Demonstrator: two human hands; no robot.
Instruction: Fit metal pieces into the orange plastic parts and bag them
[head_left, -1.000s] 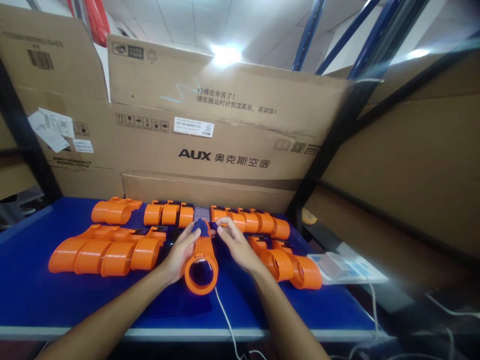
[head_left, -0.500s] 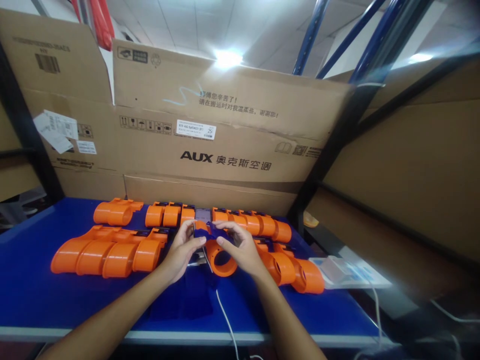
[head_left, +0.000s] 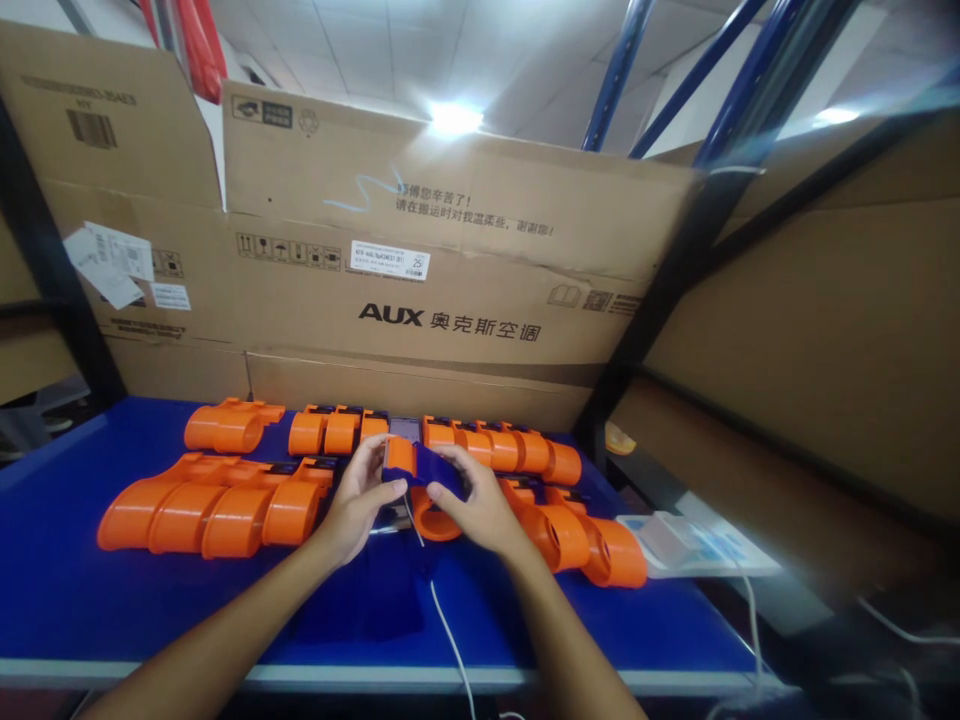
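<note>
At the middle of the table, my left hand [head_left: 360, 500] grips a small orange piece [head_left: 400, 456] with a dark blue lower edge, thumb in front and fingers behind. Opposite it, my right hand [head_left: 476, 498] pinches a dark blue flap-like piece [head_left: 436, 470] that meets the orange one. Whether the two are one joined part, I cannot tell. Just below the hands is an orange ring [head_left: 436, 522], partly covered by the blue piece and my right hand. A white cable [head_left: 446, 625] runs from under the hands over the table's front edge.
Orange cylindrical parts stand in rows on the blue table [head_left: 60, 590], such as a left group [head_left: 232, 520] and a right one [head_left: 615, 552]. A cardboard panel [head_left: 300, 300] closes the back. A white tray [head_left: 742, 560] sits at the right edge, beside a black post [head_left: 637, 330].
The dark blue piece has turned to show a broader face, covering more of the orange ring below. More of the orange piece's front shows. Both hands keep their hold.
</note>
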